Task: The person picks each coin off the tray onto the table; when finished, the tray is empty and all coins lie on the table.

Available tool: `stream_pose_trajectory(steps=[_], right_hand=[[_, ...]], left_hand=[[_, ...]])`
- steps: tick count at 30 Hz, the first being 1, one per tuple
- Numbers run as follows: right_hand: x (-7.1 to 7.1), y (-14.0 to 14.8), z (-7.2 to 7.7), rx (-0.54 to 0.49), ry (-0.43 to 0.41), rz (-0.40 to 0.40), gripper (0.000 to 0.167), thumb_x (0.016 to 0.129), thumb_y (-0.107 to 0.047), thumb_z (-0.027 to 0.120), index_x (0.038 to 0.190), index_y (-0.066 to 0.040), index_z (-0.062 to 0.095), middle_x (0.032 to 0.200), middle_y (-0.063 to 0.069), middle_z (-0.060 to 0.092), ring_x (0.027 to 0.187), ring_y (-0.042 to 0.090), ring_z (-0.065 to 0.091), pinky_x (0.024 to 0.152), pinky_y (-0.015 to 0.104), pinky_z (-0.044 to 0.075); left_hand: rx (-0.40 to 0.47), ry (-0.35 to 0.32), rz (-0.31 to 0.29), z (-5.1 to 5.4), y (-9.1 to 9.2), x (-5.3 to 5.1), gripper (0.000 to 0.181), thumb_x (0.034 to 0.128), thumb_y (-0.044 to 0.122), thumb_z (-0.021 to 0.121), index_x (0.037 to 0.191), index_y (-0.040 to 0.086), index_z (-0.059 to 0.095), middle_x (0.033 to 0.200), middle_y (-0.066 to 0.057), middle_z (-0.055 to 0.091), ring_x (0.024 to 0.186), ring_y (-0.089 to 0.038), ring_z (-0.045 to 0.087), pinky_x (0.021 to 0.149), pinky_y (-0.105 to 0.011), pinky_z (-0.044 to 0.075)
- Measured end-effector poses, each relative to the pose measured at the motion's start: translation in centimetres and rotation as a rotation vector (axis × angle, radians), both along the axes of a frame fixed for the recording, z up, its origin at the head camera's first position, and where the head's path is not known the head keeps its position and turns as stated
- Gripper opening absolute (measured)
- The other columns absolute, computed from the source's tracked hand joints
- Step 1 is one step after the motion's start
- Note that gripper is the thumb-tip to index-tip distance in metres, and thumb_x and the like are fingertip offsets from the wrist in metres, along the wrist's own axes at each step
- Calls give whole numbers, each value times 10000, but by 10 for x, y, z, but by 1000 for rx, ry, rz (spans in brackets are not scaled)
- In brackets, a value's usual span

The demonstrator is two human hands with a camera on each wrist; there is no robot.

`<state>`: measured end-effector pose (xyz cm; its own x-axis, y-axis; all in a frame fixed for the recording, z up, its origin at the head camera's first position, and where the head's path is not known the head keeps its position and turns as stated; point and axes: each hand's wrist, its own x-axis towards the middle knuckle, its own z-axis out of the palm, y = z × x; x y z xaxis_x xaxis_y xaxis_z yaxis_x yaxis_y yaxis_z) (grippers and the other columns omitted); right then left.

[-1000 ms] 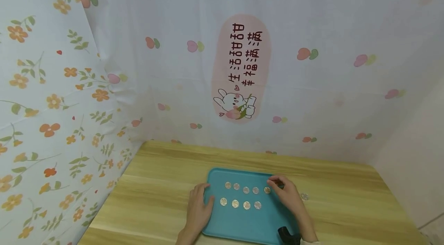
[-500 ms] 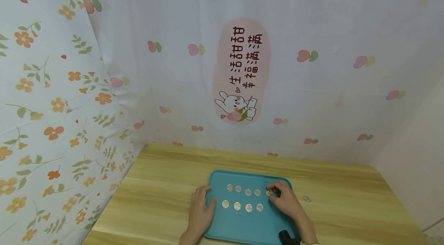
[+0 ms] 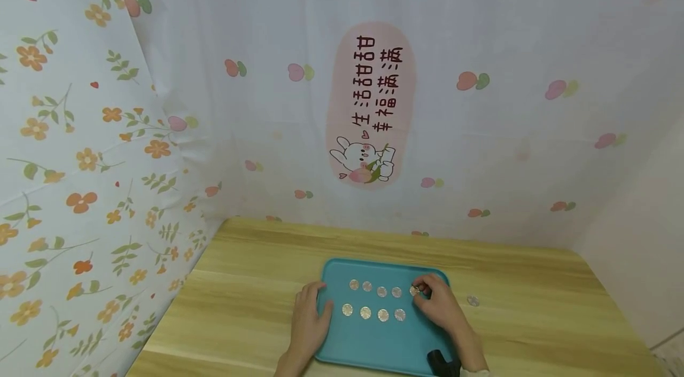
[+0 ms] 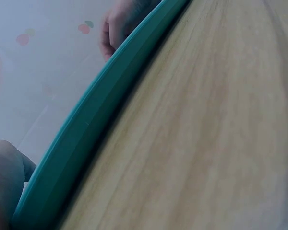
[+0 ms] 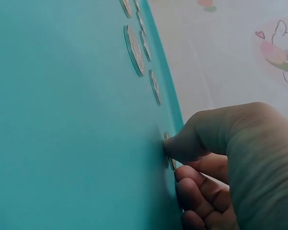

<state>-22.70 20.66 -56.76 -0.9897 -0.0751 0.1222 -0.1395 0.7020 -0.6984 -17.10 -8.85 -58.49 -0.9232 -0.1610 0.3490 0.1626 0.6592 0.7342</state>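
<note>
In the head view, a blue tray (image 3: 369, 341) lies on the table with two rows of round, gold and silver coins on it. My right hand (image 3: 439, 306) is at the right end of the back row, thumb and fingers pinching a gold coin (image 3: 414, 291). The right wrist view shows the thumb on that coin (image 5: 173, 163), low against the tray, partly hiding it. My left hand (image 3: 310, 320) rests along the tray's left rim with fingers extended. A silver coin (image 3: 399, 315) ends the front row.
A single clear or silvery round piece (image 3: 473, 301) lies on the wooden table (image 3: 534, 317), right of the tray. The black wrist camera (image 3: 441, 363) sits over the tray's near right corner. Patterned cloth (image 3: 267, 98) hangs behind and at the left.
My right hand has come down from the tray's back right edge onto the gold coin at the row's end and now pinches it. The left hand stays at the rim.
</note>
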Motion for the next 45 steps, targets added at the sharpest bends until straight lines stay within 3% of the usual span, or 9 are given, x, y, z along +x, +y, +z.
stream_pose_trajectory(steps=[11,20,30,37,45], right_hand=[[2,-4,4,-43,-50,-27,172,807,1,707,961,-50,650,871,43,547,800,141,462,707,262,407],[4,-2,-1,-115,-39,-3,182,864,-38,724,1016,-125,675,834,-8,598,659,76,450,597,239,378],[4,0,-2,-85,-39,35,250,864,-100,756,1111,-119,726,909,-14,637,691,73,451,622,238,392],[3,0,-3,-77,-21,39,339,847,-119,775,1178,-83,708,926,-18,631,700,72,464,630,233,405],[3,1,-3,-51,-21,48,354,840,-106,771,1185,-120,695,935,-44,621,716,74,460,647,237,392]], left_hand=[[6,-19,4,2,0,0,349,882,98,688,1221,84,606,1285,-86,601,1129,-262,541,933,-482,467],[18,-41,4,0,0,0,357,882,105,694,1228,97,603,1291,-80,598,1119,-250,541,914,-463,467],[38,-96,0,3,0,1,353,902,133,681,1244,116,596,1316,-77,583,1147,-244,531,941,-460,456],[27,-79,-8,2,0,0,347,895,116,684,1233,108,600,1302,-76,584,1137,-240,529,941,-458,456],[18,-56,-7,1,0,-1,286,883,108,692,1160,130,627,1265,-64,594,1116,-235,533,941,-463,455]])
